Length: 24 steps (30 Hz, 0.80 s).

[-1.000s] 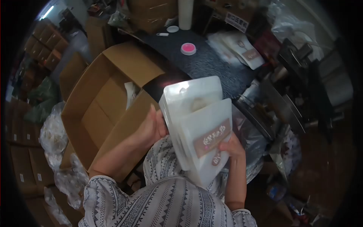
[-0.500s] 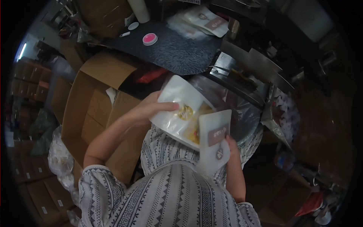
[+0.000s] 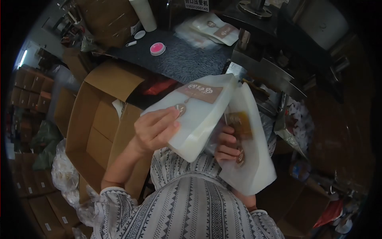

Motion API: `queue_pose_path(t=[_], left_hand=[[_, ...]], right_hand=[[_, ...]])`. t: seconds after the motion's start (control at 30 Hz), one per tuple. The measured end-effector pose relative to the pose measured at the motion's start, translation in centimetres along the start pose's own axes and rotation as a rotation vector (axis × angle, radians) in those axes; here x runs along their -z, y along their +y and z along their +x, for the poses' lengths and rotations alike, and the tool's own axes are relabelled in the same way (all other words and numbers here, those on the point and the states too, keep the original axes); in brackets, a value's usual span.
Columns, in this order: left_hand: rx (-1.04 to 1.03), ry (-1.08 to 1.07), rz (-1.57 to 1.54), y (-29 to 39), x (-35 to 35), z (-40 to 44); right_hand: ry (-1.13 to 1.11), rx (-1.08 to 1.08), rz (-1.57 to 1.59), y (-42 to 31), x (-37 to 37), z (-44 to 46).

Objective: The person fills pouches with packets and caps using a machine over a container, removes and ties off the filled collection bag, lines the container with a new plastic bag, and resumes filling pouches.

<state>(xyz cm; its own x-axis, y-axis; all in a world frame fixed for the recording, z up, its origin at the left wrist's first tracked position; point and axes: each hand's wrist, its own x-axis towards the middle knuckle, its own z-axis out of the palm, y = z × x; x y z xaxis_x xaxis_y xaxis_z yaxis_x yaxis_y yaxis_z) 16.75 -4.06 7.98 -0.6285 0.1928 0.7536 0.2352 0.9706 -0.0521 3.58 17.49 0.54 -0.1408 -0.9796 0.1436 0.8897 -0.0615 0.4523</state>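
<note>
Two stacks of whitish, brown-printed plastic pouches (image 3: 201, 113) are being held up.
One is being pinched by the left hand (image 3: 153, 129), fingers bent; the other stack (image 3: 256, 153) by the right hand (image 3: 227, 144), fingers curled. Handling appears unfinished, neither being set down.

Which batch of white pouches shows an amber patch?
The right-hand batch: its amber patch shows beside the right hand. The left-hand batch and the tabletop batch show brown labels, no amber.

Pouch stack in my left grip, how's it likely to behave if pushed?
The pouch stack probably bends yet resists flopping, since its layered edge looks thick. Its smooth, plastic-looking faces might let layers slide apart.
</note>
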Motion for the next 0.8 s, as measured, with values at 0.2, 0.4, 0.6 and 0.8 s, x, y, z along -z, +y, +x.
queue_pose_path(t=[0.2,0.4,0.6,0.8], left_hand=[[-0.302,-0.257,0.22,-2.5,2.5,3.6],[-0.456,-0.417,0.248,-3.0,3.1,2.8],[-0.636,-0.435,0.219,-1.4,4.2,2.8],[-0.886,-0.359,0.293,-0.9,3.2,1.7]], right_hand=[[0.309,0.286,-0.607,1.4,2.2,0.4],[-0.053,0.114,-0.41,2.6,1.2,0.9],[0.543,0.076,-0.546,3.8,1.3,2.9],[0.452,0.03,-0.845,3.7,3.2,4.4]])
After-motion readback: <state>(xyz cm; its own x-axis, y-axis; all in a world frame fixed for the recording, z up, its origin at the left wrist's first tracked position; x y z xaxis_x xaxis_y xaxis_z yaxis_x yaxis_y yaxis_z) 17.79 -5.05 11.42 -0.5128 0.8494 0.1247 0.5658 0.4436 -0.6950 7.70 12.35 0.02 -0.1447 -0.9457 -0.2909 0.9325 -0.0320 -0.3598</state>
